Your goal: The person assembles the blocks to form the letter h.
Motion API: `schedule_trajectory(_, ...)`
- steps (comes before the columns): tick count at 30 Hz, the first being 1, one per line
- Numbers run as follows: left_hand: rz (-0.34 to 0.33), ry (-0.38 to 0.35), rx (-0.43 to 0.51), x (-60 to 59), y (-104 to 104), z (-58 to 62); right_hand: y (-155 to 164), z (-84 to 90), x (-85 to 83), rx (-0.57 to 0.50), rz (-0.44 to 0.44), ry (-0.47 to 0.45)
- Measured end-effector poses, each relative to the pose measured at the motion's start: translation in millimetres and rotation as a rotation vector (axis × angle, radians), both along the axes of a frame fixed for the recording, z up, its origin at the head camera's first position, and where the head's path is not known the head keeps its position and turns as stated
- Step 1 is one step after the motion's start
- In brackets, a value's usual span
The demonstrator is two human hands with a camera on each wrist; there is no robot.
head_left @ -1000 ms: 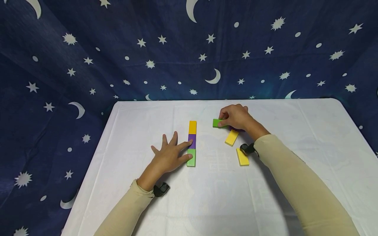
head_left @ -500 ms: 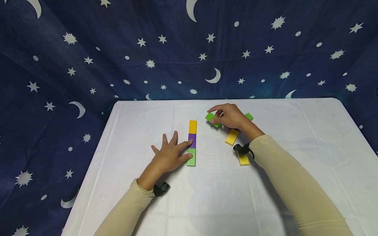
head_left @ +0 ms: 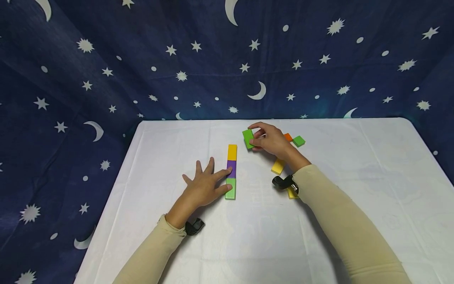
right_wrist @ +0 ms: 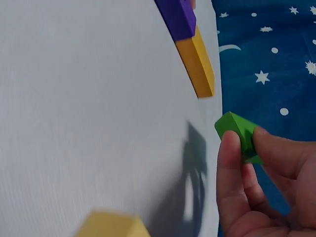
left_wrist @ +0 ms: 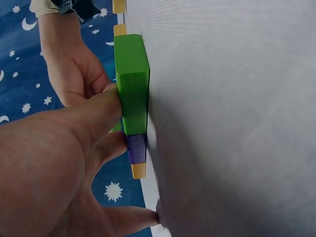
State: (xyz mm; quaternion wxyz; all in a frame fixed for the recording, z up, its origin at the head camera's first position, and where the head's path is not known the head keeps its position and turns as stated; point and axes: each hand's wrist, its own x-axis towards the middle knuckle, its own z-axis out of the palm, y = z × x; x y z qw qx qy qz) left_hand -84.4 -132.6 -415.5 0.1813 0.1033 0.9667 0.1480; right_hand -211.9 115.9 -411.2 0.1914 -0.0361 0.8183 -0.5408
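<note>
Right hand (head_left: 271, 140), centre of the head view: its fingers (right_wrist: 232, 163) are curled around a green block (head_left: 248, 138) and pinch it by the edges. The block is lifted off the worktop (head_left: 319, 221) and tilted, just up and right of the far end of the block row.

Left hand (head_left: 202, 188), centre-left of the frame: fingers spread and nearly straight. The fingertips press against the left side of the row, at the purple block (head_left: 231, 169) and the light green block (head_left: 230, 189). Nothing is gripped.

The row runs straight up the frame: light green block nearest, purple block in the middle, yellow block (head_left: 232, 152) farthest, set end to end.

Loose parts to the right of the row: an orange block (head_left: 288, 137), a small green block (head_left: 298, 141) and a yellow piece (head_left: 278, 166). A further yellow piece lies partly hidden under the right wrist.

Hazards, as judged from this position:
- The grip on the held block is a shallow edge pinch. A slip would drop the block onto or beside the yellow end of the row.
- A lowered block that strikes the yellow block off-line could push the row out of alignment; the left hand braces one side only.
- The right forearm passes low over the loose yellow pieces and could drag them.

Containers: none is visible in any view. All blocks lie directly on the worktop cloth.
</note>
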Motion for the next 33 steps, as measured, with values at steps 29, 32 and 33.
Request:
schedule_trajectory(29, 0.003, -0.002, -0.001, -0.5, -0.9, -3.2, -52.6, -23.6, -6.7, -0.204, -0.371, 0.013)
schedule_trajectory(32, 0.002, -0.003, -0.002, -0.6, -1.0, -3.2, -55.6, -24.2, -8.0, -0.181, -0.369, 0.026)
schedule_trajectory(33, 0.002, -0.003, -0.003, -0.5, -1.1, -3.2, -56.4, -24.3, -8.3, -0.177, -0.368, 0.029)
